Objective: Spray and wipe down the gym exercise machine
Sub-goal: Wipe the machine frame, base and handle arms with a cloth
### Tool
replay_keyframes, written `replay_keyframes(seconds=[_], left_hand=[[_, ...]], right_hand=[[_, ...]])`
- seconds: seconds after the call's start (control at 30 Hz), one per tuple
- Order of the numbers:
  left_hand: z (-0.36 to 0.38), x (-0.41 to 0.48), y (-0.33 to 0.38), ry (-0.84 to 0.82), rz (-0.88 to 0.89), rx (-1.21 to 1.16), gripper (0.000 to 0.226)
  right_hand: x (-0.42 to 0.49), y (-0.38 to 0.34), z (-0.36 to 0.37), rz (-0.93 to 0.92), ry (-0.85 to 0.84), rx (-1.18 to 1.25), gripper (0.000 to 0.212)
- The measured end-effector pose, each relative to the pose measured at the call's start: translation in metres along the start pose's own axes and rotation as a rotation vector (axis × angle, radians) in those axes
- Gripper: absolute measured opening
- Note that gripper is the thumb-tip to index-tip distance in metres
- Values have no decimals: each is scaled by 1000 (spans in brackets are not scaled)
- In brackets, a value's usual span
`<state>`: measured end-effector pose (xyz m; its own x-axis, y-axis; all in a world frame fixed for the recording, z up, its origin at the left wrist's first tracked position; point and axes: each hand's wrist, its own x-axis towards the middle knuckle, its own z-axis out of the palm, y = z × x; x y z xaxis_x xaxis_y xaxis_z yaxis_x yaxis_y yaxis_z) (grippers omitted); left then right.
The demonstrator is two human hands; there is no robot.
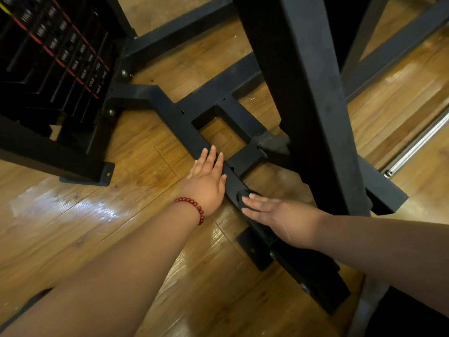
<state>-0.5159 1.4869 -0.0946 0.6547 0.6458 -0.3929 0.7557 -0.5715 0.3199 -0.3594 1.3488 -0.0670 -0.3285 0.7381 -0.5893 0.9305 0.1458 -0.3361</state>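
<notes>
My left forearm (pixel 109 263), nearest the lens, enters from 7 o'clock, with a red bead bracelet (pixel 192 207) at the wrist. Left grip (pixel 206 181): fingers straight, holding nothing, fingertips touching the black base rail (pixel 179 117) of the exercise machine (pixel 245 132). Right grip (pixel 274 215), entering from 3 o'clock: flat, palm down on the same rail, holding nothing. Machine's upright post (pixel 311 93) at 1 o'clock, weight stack (pixel 60 57) at 10 o'clock, on wooden floor (pixel 73 215).

At ten o'clock, white weight markings down the black weight stack (pixel 60 52) — too blurred to read surely.
</notes>
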Motion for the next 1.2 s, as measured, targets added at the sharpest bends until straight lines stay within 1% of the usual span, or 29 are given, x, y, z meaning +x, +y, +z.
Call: replay_keyframes(seconds=[0.1,0.27,0.3,0.43,0.5,0.57,0.6,0.67,0.8,0.83,0.93,1.0,1.1,1.2], left_hand=[[10,-19,17,-14,29,16,55],[2,-29,28,-12,61,40,54],[-2,-31,31,5,74,32,53],[-14,-40,42,87,130,52,50],[-19,-43,45,111,167,81,47],[-24,-47,49,165,225,120,45],[-26,-48,49,211,247,129,45],[-32,-52,50,308,262,119,43],[-50,-70,56,416,289,142,38],[-55,-77,60,431,293,146,37],[-75,-100,81,466,268,126,35],[-92,-117,100,484,231,101,35],[-128,-148,133,479,171,29,35],[-167,-183,166,465,161,-10,34]], right_hand=[[-5,3,-5,-24,-29,25,71],[11,-10,-18,13,55,-59,68],[8,-10,-16,16,42,-71,68],[-17,-5,-15,-13,-118,-115,71],[-24,-1,-23,-39,-111,-153,69],[-29,1,-30,-58,-6,-211,70],[-33,1,-36,-74,56,-233,70],[-42,2,-45,-96,127,-248,71],[-63,15,-62,-235,387,-341,84],[-69,19,-67,-259,424,-348,85],[-94,17,-91,-343,509,-336,77],[-113,11,-107,-352,533,-294,79],[-149,-1,-133,-325,569,-210,82],[-194,-20,-154,-273,670,-121,72]])
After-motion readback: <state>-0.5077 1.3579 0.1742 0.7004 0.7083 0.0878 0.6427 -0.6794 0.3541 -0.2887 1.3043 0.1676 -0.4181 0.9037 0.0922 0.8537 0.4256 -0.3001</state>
